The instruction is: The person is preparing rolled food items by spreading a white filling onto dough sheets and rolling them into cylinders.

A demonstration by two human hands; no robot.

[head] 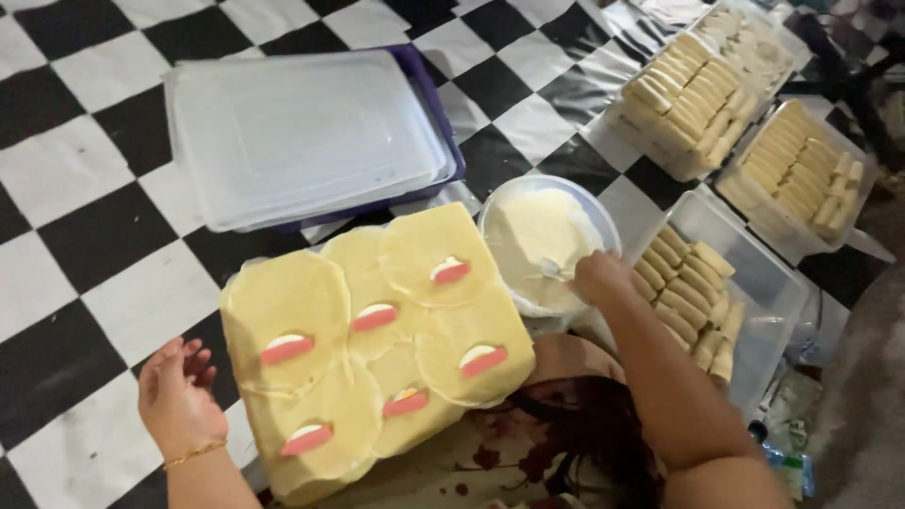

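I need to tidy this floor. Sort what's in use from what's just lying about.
In use: right hand with spoon in the bowl; yellow wrappers with pink strips; left hand beside them.

Lying about: stacked lids; filled trays.

— Where does the view look from?
— From the person's head, tilted steeply down and forward over the checkered floor (85, 236).
— How near?
— Close: the forearms enter from the bottom edge, and the containers of rolls (745, 123) lie farthest off, top right.
— Any second view?
— Only this one.
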